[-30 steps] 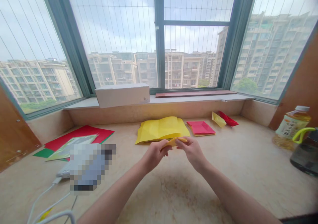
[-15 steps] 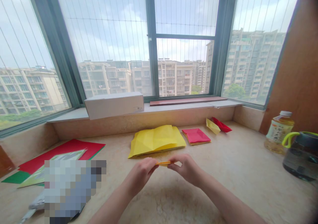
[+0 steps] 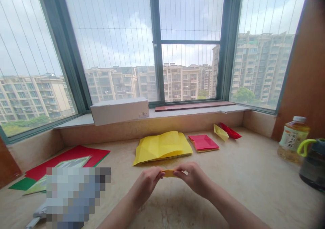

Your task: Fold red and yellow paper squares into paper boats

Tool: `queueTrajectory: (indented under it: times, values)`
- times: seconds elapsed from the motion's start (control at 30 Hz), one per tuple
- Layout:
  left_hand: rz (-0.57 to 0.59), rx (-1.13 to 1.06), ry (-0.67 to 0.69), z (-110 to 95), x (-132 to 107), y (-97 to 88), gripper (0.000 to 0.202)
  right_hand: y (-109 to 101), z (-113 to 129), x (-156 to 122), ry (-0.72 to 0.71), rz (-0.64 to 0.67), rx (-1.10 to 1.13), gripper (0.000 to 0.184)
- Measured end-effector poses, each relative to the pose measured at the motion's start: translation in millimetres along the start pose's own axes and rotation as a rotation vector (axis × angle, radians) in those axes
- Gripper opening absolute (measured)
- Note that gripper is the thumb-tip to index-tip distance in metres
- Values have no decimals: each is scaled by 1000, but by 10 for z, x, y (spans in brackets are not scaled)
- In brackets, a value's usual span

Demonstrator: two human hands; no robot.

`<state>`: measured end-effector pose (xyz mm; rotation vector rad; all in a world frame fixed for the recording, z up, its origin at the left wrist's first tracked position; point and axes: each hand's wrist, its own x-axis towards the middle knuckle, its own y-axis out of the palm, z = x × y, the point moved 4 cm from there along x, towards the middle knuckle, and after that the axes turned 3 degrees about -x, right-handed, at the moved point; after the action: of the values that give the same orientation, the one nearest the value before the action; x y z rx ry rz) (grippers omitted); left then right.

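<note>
A small folded yellow paper (image 3: pixel 168 173) is pinched between both of my hands just above the marble ledge (image 3: pixel 248 175). My left hand (image 3: pixel 146 185) grips its left end with closed fingers. My right hand (image 3: pixel 194 178) grips the right end, fingers also closed. Most of the paper is hidden by my fingertips. Behind my hands lies a larger creased yellow sheet (image 3: pixel 162 146). To its right sits a folded red paper (image 3: pixel 203 142).
A small yellow paper boat (image 3: pixel 219 132) and a red one (image 3: pixel 230 131) rest near the back right. Red and green sheets (image 3: pixel 68 156) lie at left, a white box (image 3: pixel 120 110) on the sill. A bottle (image 3: pixel 291 138) and a dark jug (image 3: pixel 313 164) stand at right.
The view tilted up and shifted slightly. My hands moved closer together along the yellow paper, which now shows shorter and flatter between my fingers.
</note>
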<state>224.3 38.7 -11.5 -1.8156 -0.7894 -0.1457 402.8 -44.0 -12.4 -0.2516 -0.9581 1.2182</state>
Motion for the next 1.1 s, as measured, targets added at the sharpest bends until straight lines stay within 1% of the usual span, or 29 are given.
queueTrajectory:
  times: [0.17, 0.3, 0.43, 0.53, 0.7, 0.8, 0.87, 0.93, 1.03, 1.1]
  values:
    - [-37, -15, 30, -26, -20, -54, 31, 44, -3, -14, -12, 39, 14, 34]
    - [-28, -55, 28, -74, -20, -81, 28, 12, 21, -1, -29, 16, 42, 30]
    - [-4, -110, 15, -55, -30, -50, 35, -27, 24, 20, -59, -31, 66, 25]
    - [-4, -96, 7, -22, -36, -33, 39, -21, -16, 11, -69, -59, 70, 25]
    - [-16, -32, 59, -68, -27, -96, 35, 35, -86, 7, 6, -81, 155, 34]
    - [-34, -8, 77, -69, -20, -146, 32, 27, -49, 93, 23, -65, 145, 35]
    - [-53, -12, 69, -30, -14, -164, 28, -13, 30, 186, -38, -19, 25, 32]
    - [-64, -23, 53, 23, -7, -165, 26, -73, 125, 275, -157, 9, -152, 29]
    - [-50, -34, 25, 86, 4, -142, 27, -131, 218, 336, -333, 1, -329, 30]
    - [-41, -29, 19, 95, 7, -128, 28, -135, 212, 320, -370, -38, -353, 29]
